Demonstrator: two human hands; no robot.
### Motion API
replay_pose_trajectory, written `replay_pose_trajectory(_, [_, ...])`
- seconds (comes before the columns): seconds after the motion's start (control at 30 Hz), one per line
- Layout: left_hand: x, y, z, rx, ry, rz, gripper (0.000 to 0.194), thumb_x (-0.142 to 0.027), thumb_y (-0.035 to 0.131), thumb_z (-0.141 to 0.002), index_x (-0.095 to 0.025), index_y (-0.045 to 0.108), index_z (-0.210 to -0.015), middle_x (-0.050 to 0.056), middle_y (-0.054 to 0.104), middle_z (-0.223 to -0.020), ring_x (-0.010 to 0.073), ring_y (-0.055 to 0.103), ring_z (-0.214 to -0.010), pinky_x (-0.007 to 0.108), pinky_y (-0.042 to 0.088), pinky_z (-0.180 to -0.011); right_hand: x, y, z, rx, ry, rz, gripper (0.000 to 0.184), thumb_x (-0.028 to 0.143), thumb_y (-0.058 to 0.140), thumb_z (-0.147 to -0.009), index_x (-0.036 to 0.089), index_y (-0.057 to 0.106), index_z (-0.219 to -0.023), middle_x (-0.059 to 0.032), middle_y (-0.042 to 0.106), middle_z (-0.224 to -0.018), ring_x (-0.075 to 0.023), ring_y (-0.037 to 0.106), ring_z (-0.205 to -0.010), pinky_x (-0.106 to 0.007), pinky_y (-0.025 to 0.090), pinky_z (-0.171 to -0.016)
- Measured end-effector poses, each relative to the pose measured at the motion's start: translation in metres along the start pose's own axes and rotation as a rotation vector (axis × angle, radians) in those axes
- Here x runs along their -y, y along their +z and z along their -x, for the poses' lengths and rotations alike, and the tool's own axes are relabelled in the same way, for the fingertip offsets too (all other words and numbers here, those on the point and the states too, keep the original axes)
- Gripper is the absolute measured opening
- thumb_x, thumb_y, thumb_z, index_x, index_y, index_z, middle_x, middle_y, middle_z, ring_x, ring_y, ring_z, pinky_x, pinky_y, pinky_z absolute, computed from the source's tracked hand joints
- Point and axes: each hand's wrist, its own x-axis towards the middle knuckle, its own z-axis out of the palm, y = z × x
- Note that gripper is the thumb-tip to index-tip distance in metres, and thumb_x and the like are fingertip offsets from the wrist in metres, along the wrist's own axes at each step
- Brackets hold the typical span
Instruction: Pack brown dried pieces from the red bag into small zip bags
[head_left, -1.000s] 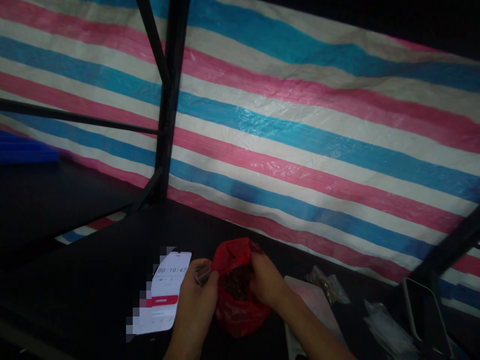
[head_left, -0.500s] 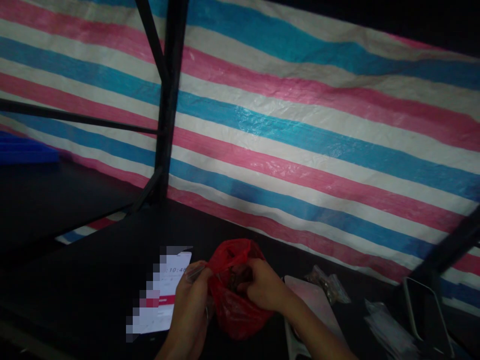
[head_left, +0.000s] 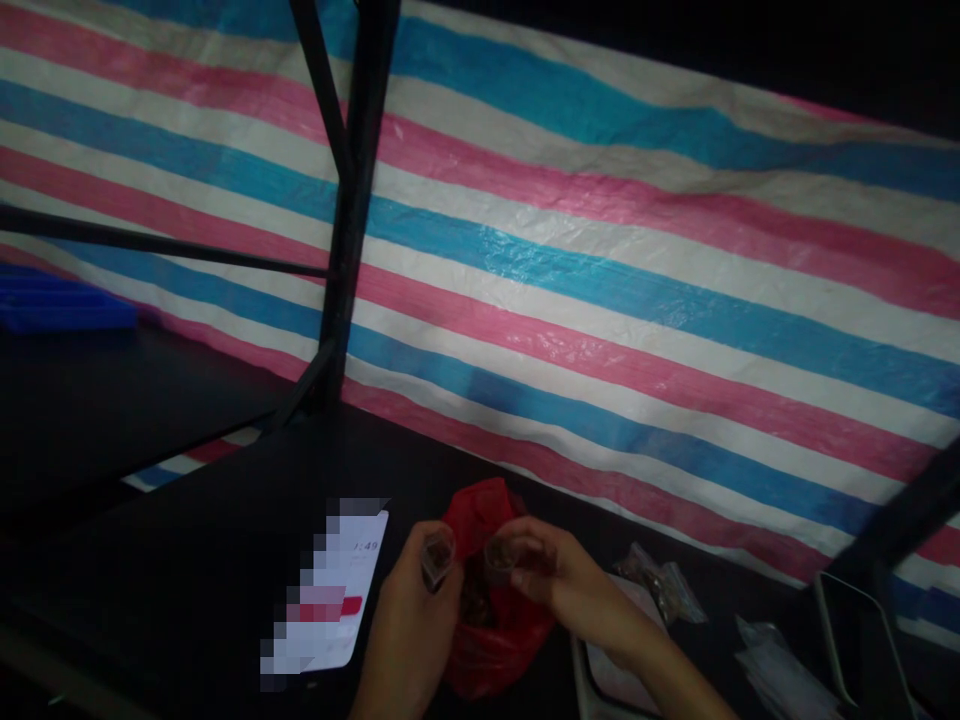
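One open red bag [head_left: 501, 650] sits on the table [head_left: 202, 580] between left hand [head_left: 416, 610] and right hand [head_left: 559, 575]. Left fingers [head_left: 425, 533] grip one clear container [head_left: 437, 560], right fingers [head_left: 531, 530] a second container [head_left: 500, 554]. One lit phone [head_left: 358, 575] lies left.

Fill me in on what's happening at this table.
A person is working with both bare hands at an open red plastic bag holding small dark pieces. The left hand holds a small clear plastic container; the right hand holds a small clear cup at the bag's mouth. A lit phone lies to the left, small filled clear bags to the right.
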Motion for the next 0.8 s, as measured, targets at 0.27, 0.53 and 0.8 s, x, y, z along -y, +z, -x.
replay_pose_trajectory(0.27, [0.003,0.003,0.008,0.138,0.080,-0.153,0.026,-0.039,0.057,-0.090,-0.026,0.070,-0.108,0.010,0.073,-0.109,0.0311,0.070,-0.102,0.042,0.051,-0.090,0.036,0.017,0.009,-0.081,-0.115,0.305,0.036,0.004,0.060,-0.081,0.023,0.068,-0.111,-0.0038,0.073,-0.112,-0.0215,0.070,-0.107,-0.036,0.052,-0.099])
replay_pose_trajectory(0.53, [-0.004,0.005,0.008,0.162,0.068,-0.096,0.020,-0.035,0.061,-0.084,-0.024,0.068,-0.098,0.009,0.074,-0.100,0.0315,0.072,-0.096,0.041,0.053,-0.084,0.064,0.030,0.013,0.028,-0.234,0.772,0.052,-0.004,0.053,-0.084,0.029,0.073,-0.119,-0.0022,0.066,-0.123,-0.0180,0.066,-0.109,-0.029,0.053,-0.096])
replay_pose_trajectory(0.8, [-0.008,0.006,0.008,0.220,0.068,0.029,0.029,-0.026,0.062,-0.078,-0.022,0.064,-0.107,0.010,0.076,-0.111,0.0292,0.073,-0.098,0.040,0.056,-0.087,0.063,0.031,0.011,-0.025,-0.181,0.657,0.049,-0.005,0.057,-0.077,0.029,0.076,-0.106,-0.0006,0.067,-0.115,-0.0173,0.067,-0.101,-0.028,0.052,-0.091])
